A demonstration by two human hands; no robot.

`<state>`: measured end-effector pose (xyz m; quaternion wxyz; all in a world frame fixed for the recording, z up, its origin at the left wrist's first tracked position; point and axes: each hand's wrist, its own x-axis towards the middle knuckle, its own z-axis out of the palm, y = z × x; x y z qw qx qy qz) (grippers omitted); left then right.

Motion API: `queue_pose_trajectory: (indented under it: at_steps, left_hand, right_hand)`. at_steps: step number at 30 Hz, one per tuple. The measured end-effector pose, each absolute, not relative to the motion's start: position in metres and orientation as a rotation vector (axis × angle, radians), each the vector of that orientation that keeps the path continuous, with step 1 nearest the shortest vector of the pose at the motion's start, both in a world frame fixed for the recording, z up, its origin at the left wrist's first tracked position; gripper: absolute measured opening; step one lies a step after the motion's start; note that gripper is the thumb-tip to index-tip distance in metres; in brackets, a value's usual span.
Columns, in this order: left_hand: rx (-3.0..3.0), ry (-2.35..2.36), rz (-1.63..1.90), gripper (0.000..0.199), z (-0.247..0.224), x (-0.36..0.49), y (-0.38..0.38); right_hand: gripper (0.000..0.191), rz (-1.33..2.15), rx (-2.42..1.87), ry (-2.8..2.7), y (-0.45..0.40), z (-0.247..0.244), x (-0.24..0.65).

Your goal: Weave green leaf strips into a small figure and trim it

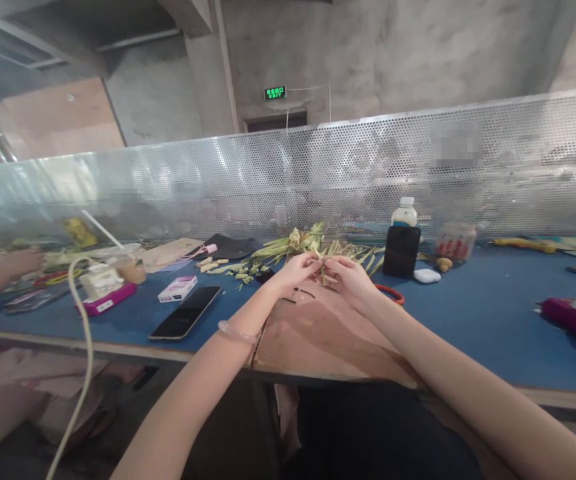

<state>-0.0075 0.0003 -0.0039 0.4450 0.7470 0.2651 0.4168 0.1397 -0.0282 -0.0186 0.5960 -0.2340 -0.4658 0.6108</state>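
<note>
1. We see the left hand (298, 271) and right hand (352, 277) meeting at the centre of the frame, fingertips pinching a slim green piece (323, 273) between them — presumably because something so small needs steadying from both sides.
2. That piece is held above the far part of a brown board (318, 340), lower centre, which we take to shield the blue table (488, 307).
3. A leafy pile (288, 247) lies just beyond the hands, perhaps kept there for easy reach.
4. Right of centre, a dark slab (401, 252) stands upright before a bottle (405, 215), which seems to prop it.
5. Counting, we get one green piece, one board, one slab, one bottle, one flat phone (185, 313) left of centre, and two magenta packs (108, 300) — one at left, one at far right. We cannot count the leaves; they overlap.
</note>
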Motion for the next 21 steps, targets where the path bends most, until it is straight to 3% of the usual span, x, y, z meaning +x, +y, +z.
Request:
queue_pose_trajectory:
  at_steps: [21]
  left_hand:
    - [1.529, 0.667, 1.307, 0.035, -0.010, 0.005, -0.001]
  right_hand:
    - [0.009, 1.323, -0.452, -0.872, -0.036, -0.012, 0.129]
